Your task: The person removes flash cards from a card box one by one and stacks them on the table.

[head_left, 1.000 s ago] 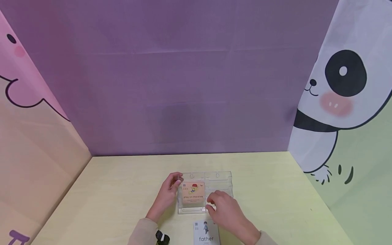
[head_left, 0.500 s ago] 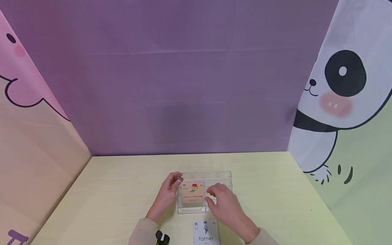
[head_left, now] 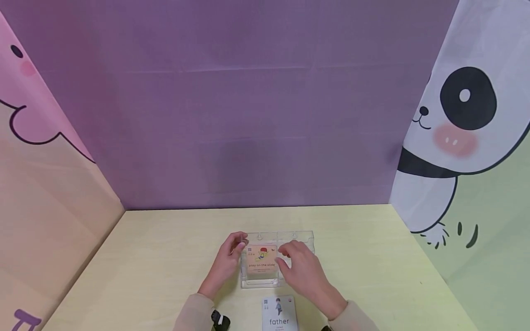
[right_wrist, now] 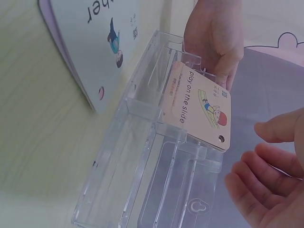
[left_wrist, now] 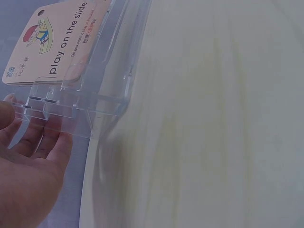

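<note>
A clear plastic card holder (head_left: 306, 236) stands tilted back over the table, with compartments side by side. My left hand (head_left: 227, 264) grips its left edge; in the left wrist view the fingers (left_wrist: 57, 147) curl behind the clear wall. Pink "play on the slide" cards (head_left: 262, 259) sit in the left compartment, and their top part sticks out above the front lip in the right wrist view. Close by their upper right corner is my right hand (head_left: 304, 271). Its thumb and bent fingers stand apart around nothing, with a gap to the cards (right_wrist: 204, 107) in the right wrist view.
A stack of white "father" cards (head_left: 279, 317) lies on the table in front of the holder. A black strap piece (head_left: 221, 320) shows at my left wrist. The purple back wall (head_left: 256, 115) rises behind the pale wooden table (head_left: 174, 239).
My right hand has moved up along the right side of the pink cards, from near their lower corner to near their upper corner. The left hand and the holder have stayed put.
</note>
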A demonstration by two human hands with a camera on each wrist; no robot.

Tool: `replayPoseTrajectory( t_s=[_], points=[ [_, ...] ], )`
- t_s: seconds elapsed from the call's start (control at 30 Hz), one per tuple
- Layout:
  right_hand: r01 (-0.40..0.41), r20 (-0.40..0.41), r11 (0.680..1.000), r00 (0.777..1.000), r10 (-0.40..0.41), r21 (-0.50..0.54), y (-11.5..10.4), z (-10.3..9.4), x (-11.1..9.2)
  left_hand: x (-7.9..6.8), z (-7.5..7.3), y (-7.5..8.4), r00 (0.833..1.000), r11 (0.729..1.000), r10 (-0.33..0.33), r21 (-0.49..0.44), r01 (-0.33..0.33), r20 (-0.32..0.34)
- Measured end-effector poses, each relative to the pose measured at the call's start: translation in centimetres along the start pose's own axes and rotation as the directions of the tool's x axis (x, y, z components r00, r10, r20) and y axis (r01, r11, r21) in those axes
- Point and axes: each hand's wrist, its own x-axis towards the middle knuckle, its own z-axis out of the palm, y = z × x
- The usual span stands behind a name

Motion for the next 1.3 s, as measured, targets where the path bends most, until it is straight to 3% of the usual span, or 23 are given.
replayPoseTrajectory(
  t_s=[0.17, 0.47, 0.77, 1.3],
  points=[
    [-0.002, -0.007, 1.0, 1.0, 0.002, -0.002, 0.0, 0.1, 0.3, 0.1, 0.0, 0.1, 0.999, 0.999, -0.037, -0.032, 0.037, 0.002],
    [0.057, -0.075, 0.998, 0.996, -0.057, -0.002, 0.0, 0.4, 0.8, 0.1, 0.0, 0.1, 0.999, 0.999, -0.035, -0.033, 0.035, 0.003],
    [0.045, -0.047, 0.999, 0.998, -0.046, -0.024, 0.0, 0.7, 1.4, 0.2, 0.0, 0.0, 0.998, 0.997, -0.066, -0.036, 0.066, 0.005],
    [0.048, -0.049, 0.999, 0.998, -0.049, -0.014, 0.3, 1.5, 2.0, 0.3, 0.0, -0.2, 0.999, 0.999, -0.044, -0.016, 0.044, -0.005]
  ],
)
